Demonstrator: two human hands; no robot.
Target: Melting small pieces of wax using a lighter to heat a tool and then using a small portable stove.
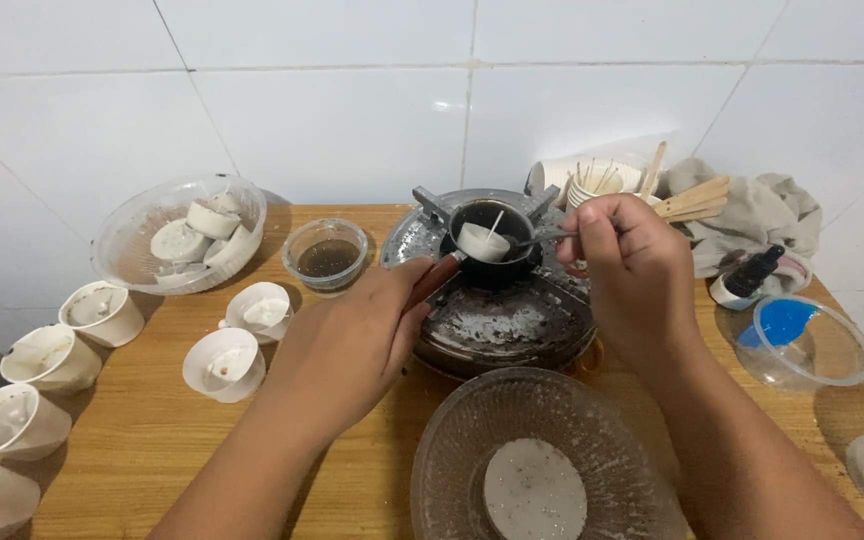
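One white wax puck [482, 243] sits in the small black pot [493, 240] on the burner [497, 300]. Left hand [357, 340] grips the pot's reddish handle [432, 280]; right hand [632, 265] pinches a spoon [547, 238]. Tilting the pot could spill hot wax onto the wooden table [152, 440].

Table [152, 440]: wood, matt grain. Wall tiles [332, 110] at top: glossy white ceramic. Stove [497, 320] at centre: dull metal, crusted & rough. Small pot [492, 240]: dark metal w/ matt wax lump. Bowls, upper left [127, 235] & bottom centre [452, 450]: clear textured plastic. Cups [102, 315] at left: white paper, wax-smeared. Cloth [762, 215], upper right: grey, crumpled. Sticks [692, 200]: bare wood.
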